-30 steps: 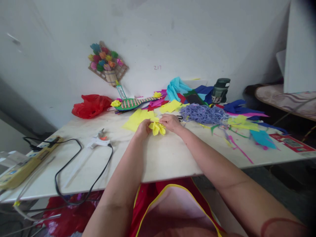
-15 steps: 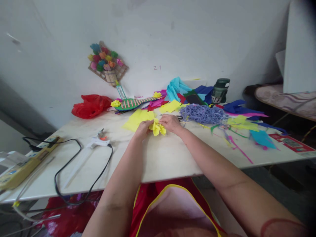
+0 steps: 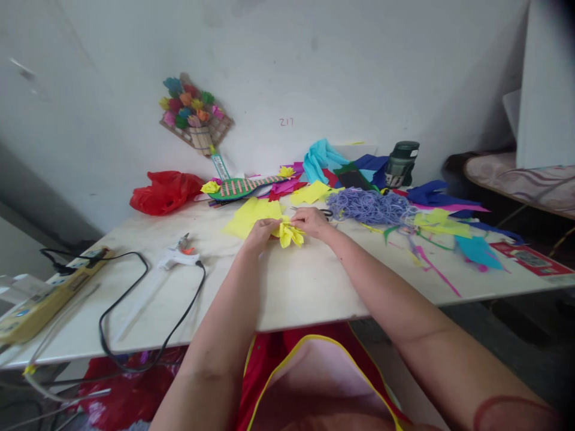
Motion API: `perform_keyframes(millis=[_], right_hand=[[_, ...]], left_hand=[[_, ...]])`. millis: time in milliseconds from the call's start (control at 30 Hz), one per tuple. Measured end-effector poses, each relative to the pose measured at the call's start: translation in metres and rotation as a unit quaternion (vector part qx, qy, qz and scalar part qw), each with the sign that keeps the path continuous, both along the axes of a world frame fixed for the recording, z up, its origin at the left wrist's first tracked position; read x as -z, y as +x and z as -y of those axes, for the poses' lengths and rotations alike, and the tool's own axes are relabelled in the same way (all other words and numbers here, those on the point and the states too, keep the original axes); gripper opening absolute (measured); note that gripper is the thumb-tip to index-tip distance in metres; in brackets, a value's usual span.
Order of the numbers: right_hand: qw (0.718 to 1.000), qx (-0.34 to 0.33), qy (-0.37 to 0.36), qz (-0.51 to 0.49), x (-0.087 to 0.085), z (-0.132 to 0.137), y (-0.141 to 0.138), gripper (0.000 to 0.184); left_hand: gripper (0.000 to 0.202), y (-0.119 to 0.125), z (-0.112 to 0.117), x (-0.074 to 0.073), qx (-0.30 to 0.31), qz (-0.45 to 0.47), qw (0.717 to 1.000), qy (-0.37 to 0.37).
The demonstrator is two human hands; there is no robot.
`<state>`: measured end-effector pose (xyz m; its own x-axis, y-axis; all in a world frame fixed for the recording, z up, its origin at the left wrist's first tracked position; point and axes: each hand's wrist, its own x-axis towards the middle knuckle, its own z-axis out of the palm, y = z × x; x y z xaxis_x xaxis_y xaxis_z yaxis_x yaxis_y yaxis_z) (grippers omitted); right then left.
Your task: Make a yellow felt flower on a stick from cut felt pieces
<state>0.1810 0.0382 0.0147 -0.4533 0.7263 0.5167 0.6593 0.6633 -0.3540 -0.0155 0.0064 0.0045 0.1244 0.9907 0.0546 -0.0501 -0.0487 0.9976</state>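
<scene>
A yellow paper flower (image 3: pixel 291 234) with ruffled petals is held between my two hands above the table. My left hand (image 3: pixel 263 232) pinches it from the left side, fingers closed. From the right, my right hand (image 3: pixel 312 222) has its fingertips closed on the flower's upper edge. Flat yellow paper (image 3: pixel 252 216) lies just behind my left hand. Scissors (image 3: pixel 327 213) lie partly hidden behind my right hand.
A glue gun (image 3: pixel 177 257) with a black cord and a power strip (image 3: pixel 54 296) lie left. Tangled purple yarn (image 3: pixel 372 206), coloured paper scraps and a dark green bottle (image 3: pixel 401 164) are right. A red plastic bag (image 3: pixel 165 193) sits at the back left.
The flower has shifted and turned slightly to the right between my fingers, its petals now facing a little differently. Both hands keep nearly the same place.
</scene>
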Motion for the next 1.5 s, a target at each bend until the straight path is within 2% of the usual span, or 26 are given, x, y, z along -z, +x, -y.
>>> perform_keyframes(millis=[300,633,1067,1333,1500], right_hand=[[0.991,-0.076,-0.063,-0.093,0.009,-0.012,0.005,0.011],[0.986,-0.113,-0.084,-0.095,0.011,-0.019,0.009,0.014],[0.992,-0.113,-0.034,-0.037,0.008,-0.019,0.009,0.015],[0.997,-0.060,0.020,0.031,0.002,-0.012,0.010,0.017],[0.997,-0.035,0.028,0.056,0.001,-0.008,0.007,0.019]], left_hand=[[0.038,0.004,0.002,-0.003,0.003,-0.004,1.000,-0.003],[0.033,0.004,-0.001,-0.002,0.000,-0.021,1.000,-0.012],[0.025,0.003,-0.001,0.000,0.011,0.008,1.000,0.001],[0.022,0.004,-0.003,0.003,0.010,0.024,1.000,-0.010],[0.017,0.002,-0.006,0.007,0.003,0.046,0.998,-0.040]])
